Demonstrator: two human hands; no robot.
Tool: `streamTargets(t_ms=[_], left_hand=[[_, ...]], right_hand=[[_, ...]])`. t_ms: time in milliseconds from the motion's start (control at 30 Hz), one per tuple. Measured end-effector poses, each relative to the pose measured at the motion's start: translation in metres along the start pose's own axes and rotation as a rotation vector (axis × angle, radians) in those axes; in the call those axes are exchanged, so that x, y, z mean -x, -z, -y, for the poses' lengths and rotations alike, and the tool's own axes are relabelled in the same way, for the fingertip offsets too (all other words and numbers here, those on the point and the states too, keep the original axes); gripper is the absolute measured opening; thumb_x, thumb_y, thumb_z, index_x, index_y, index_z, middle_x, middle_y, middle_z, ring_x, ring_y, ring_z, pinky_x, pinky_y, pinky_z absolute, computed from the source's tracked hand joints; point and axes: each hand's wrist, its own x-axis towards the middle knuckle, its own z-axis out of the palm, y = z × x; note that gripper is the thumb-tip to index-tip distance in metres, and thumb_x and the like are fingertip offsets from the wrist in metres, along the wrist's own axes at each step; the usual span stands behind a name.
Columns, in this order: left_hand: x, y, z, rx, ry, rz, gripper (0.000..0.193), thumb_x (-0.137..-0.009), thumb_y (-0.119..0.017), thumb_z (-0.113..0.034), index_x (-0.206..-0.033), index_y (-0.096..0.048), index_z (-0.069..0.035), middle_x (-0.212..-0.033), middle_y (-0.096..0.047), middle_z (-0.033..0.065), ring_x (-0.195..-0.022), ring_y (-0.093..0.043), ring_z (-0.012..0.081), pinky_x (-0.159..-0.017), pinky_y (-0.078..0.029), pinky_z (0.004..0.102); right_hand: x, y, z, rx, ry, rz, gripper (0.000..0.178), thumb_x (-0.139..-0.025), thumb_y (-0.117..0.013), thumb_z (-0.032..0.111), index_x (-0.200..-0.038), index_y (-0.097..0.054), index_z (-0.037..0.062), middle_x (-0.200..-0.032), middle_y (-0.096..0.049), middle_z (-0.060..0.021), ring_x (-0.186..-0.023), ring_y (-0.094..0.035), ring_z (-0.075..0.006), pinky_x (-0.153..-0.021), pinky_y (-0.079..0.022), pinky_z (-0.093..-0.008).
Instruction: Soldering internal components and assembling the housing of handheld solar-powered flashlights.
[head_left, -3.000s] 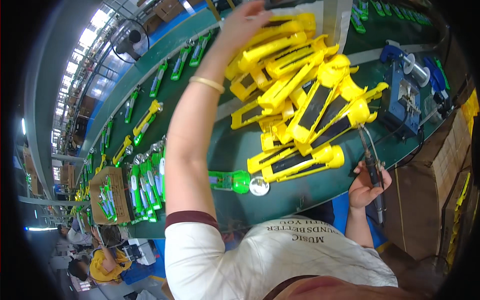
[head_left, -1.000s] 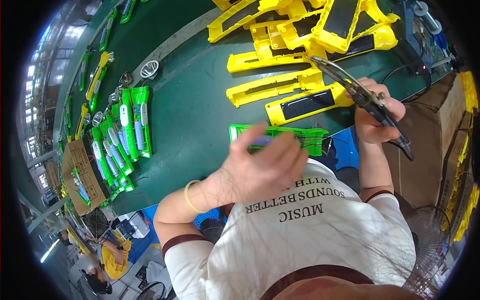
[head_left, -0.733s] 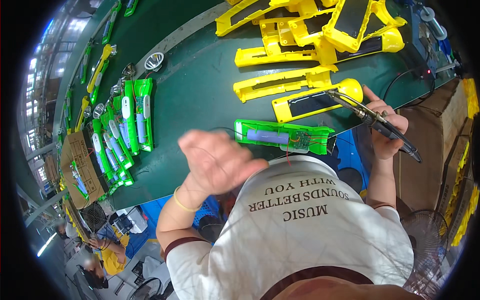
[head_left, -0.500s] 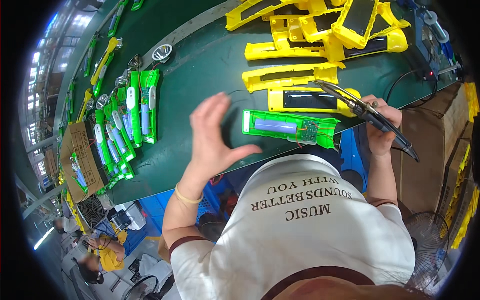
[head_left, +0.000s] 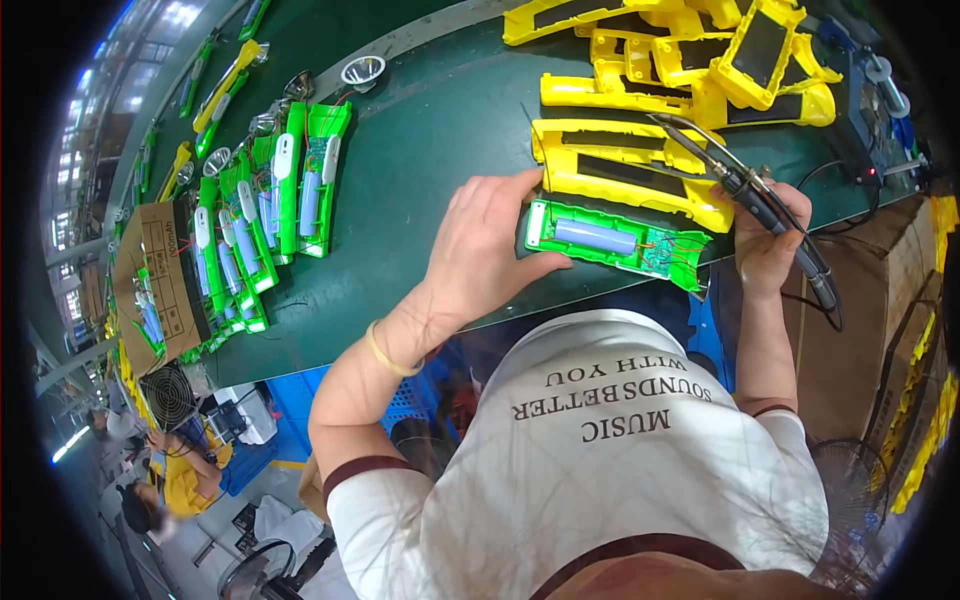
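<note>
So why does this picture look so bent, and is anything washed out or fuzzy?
In the head view, the fisheye lens bows the green workbench and leaves the corners black; the tube light at lower left glares white; the distant workshop at far left looks hazy, while the left hand and soldering iron look fairly sharp.

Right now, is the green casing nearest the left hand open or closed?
Open: the green casing lies uncovered, its purple cell and circuit board exposed to view.
</note>
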Motion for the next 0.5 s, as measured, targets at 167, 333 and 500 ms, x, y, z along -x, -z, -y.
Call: streamTargets(t_ms=[167, 333, 500], left_hand=[[0.021, 0.008, 0.018, -0.024, -0.167, -0.031, 0.056, -0.051, -0.079, -0.015, -0.1, -0.055, -0.003, -0.088, -0.05, 0.0101, -0.081, -0.051, 0.0284, -0.069, -0.043, 0.0352], [0.04, 0.023, 0.023, -0.209, -0.463, -0.053, 0.04, -0.061, -0.07, -0.025, -0.096, -0.061, -0.008, -0.093, -0.052, 0.0039, -0.085, -0.05, 0.0217, -0.068, -0.041, 0.0331], [0.042, 0.031, 0.024, -0.317, -0.207, -0.134, 0.043, -0.06, -0.071, -0.034, -0.093, -0.059, -0.007, -0.104, -0.054, 0.0045, -0.091, -0.049, 0.0235, -0.076, -0.036, 0.0353]], right_hand=[[0.003, 0.011, 0.001, -0.048, -0.051, 0.04, 0.051, -0.087, -0.04, 0.051, -0.113, -0.035, 0.0075, -0.108, -0.05, -0.0152, -0.098, -0.055, -0.0313, -0.084, -0.044, -0.048], [-0.004, -0.041, 0.005, -0.245, -0.265, 0.202, 0.05, -0.087, -0.038, 0.051, -0.114, -0.034, 0.0095, -0.101, -0.055, -0.0158, -0.091, -0.057, -0.0303, -0.079, -0.046, -0.0442], [-0.023, -0.061, 0.001, 0.073, -0.136, 0.285, 0.056, -0.084, -0.041, 0.054, -0.113, -0.035, 0.0071, -0.104, -0.049, -0.0157, -0.094, -0.055, -0.0322, -0.064, -0.052, -0.034]])
